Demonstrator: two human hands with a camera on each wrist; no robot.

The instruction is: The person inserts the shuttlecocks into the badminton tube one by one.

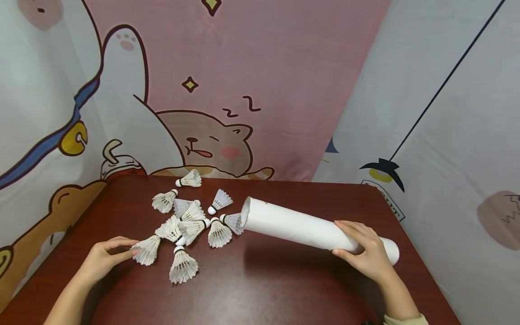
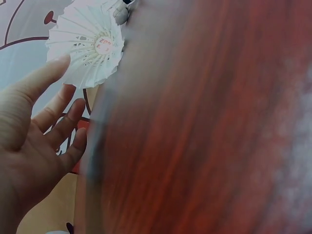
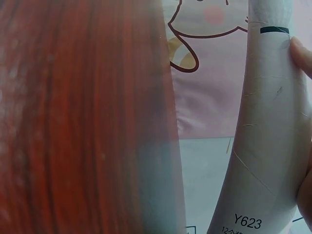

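At the left of the table, my left hand (image 1: 104,258) has its thumb and fingertips at the feathered rim of a shuttlecock (image 1: 146,250). The left wrist view shows that shuttlecock (image 2: 90,48) with its open skirt toward the camera, the thumb tip at its edge and the fingers spread apart. My right hand (image 1: 364,247) grips a white cardboard tube (image 1: 294,224) near its right end. The tube tilts, its open left end raised toward the pile of shuttlecocks (image 1: 192,212). Print reading Y623 shows on the tube (image 3: 265,131) in the right wrist view.
Several white feather shuttlecocks lie loosely on the left half of the dark red-brown table (image 1: 227,298), one nearer (image 1: 183,266) and one at the back edge (image 1: 191,178). A cloth (image 1: 284,90) with cartoon animals hangs behind the table.
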